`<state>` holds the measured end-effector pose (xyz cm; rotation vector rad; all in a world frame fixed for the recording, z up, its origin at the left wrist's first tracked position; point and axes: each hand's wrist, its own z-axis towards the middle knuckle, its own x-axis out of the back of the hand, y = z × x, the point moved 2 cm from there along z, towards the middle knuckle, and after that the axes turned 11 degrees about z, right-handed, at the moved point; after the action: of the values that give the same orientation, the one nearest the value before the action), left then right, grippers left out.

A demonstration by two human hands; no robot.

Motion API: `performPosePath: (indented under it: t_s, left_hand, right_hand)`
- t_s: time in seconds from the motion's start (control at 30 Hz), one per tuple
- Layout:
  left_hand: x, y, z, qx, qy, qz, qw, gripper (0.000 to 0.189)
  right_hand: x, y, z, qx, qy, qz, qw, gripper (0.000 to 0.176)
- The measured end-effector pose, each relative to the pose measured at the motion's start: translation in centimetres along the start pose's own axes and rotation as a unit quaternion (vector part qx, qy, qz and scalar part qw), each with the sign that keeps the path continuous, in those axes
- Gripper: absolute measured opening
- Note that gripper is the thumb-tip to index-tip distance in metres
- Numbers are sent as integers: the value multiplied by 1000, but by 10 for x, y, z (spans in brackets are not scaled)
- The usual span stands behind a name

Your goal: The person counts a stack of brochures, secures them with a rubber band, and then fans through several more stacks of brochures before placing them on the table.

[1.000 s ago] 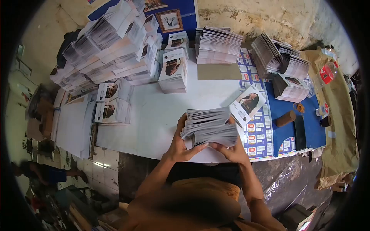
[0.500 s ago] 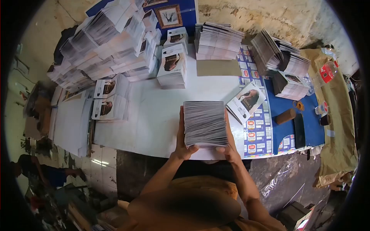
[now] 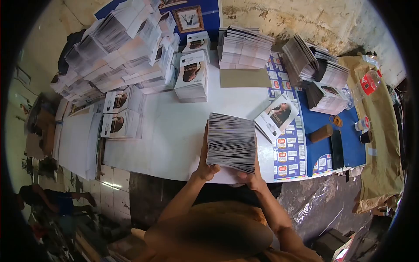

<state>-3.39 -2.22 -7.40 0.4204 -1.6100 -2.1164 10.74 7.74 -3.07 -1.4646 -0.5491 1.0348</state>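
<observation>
Between my two hands is a thick stack of booklets (image 3: 231, 142), its many thin page edges facing up at me. My left hand (image 3: 207, 166) presses on the stack's left side, thumb at the near corner. From the right, my right hand (image 3: 254, 174) grips the other side, with its thumb near the bottom edge. The fingers of both hands are partly hidden by the stack. Just right of it, a few booklets (image 3: 277, 117) with a picture of a long-haired person on the cover lie at an angle on the table.
Big piles of booklets (image 3: 118, 52) rise at the back left. More stacks (image 3: 192, 78) stand along the back. On the right are a brown cylinder (image 3: 321, 133), a dark phone-like object (image 3: 337, 149), a plastic bottle (image 3: 370, 84) and a cup (image 3: 362, 124). The white table (image 3: 170, 131) lies under my hands.
The stack in my hands has tilted slightly, its lower right corner now sitting lower, and its edges look more evenly lined up. My hands stay on both sides. The view has shifted slightly.
</observation>
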Motion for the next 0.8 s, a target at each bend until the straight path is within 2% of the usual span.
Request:
performPosePath:
  t_s: [0.07, 0.13, 0.2, 0.23, 0.3, 0.4, 0.47, 0.53, 0.6, 0.63, 0.77, 0.8]
  left_hand:
    - [0, 6, -2, -6, 7, 2, 1000, 119]
    - [-7, 11, 8, -56, 16, -10, 998, 119]
    - [-10, 16, 7, -52, 27, -23, 998, 119]
    - [-12, 18, 1, -23, 33, -29, 999, 119]
    - [-11, 17, -5, 0, 38, -31, 999, 118]
    - [-8, 0, -3, -20, 33, -24, 999, 115]
    - [-8, -7, 7, -47, 26, -21, 998, 113]
    - [-8, -7, -10, 20, 49, -48, 997, 101]
    - [-2, -52, -21, 8, 34, -33, 999, 96]
    - [-4, -55, -24, 15, 45, -53, 997, 90]
    - [-4, -43, -30, -43, 62, -26, 997, 88]
    - [1, -56, -33, -52, 62, -38, 996, 86]
  right_hand:
    - [2, 5, -6, -33, 9, 4, 999, 112]
    - [5, 20, -8, -37, 18, 17, 999, 112]
    - [4, 29, -10, -55, 36, 50, 997, 114]
    - [3, 30, -13, -103, 46, 96, 989, 115]
    - [2, 29, -12, -115, 49, 109, 986, 117]
    - [5, 22, -5, -35, 38, 32, 998, 118]
    - [3, 13, -1, -12, 31, 31, 999, 118]
    - [3, 5, 4, 9, 17, 52, 998, 118]
    - [6, 10, 1, -8, 17, 72, 997, 118]
    - [9, 13, 1, -13, 17, 74, 997, 117]
    - [7, 23, -2, -22, 35, 59, 997, 117]
    - [8, 21, 1, -14, 36, 46, 998, 117]
